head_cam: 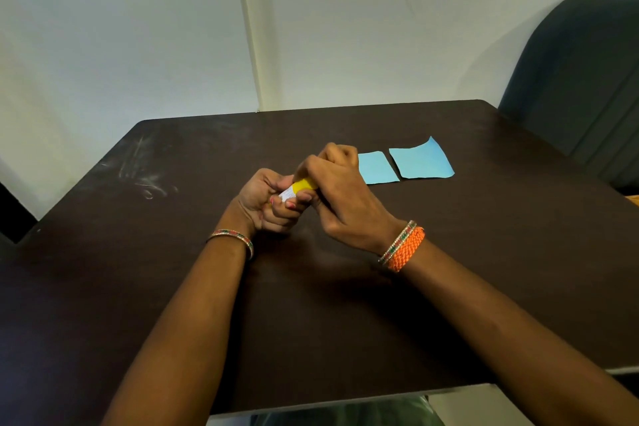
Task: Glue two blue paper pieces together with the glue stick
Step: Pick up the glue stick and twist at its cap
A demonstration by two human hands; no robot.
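Both hands grip a glue stick (296,189) above the middle of the dark table (173,270). My left hand (266,206) is wrapped round its white labelled body. My right hand (337,192) closes over the yellow end. Only a short yellow and white stretch shows between the fingers. Two light blue paper pieces lie flat on the table just behind and right of my right hand: a smaller piece (377,168), partly hidden by my knuckles, and a larger piece (422,161) with one corner curled up. A narrow gap separates them.
A dark green upholstered chair (581,79) stands at the table's far right corner. Pale walls rise behind the table. Faint chalky scuff marks (148,180) mark the table's left side. The table's near edge runs just above my lap.
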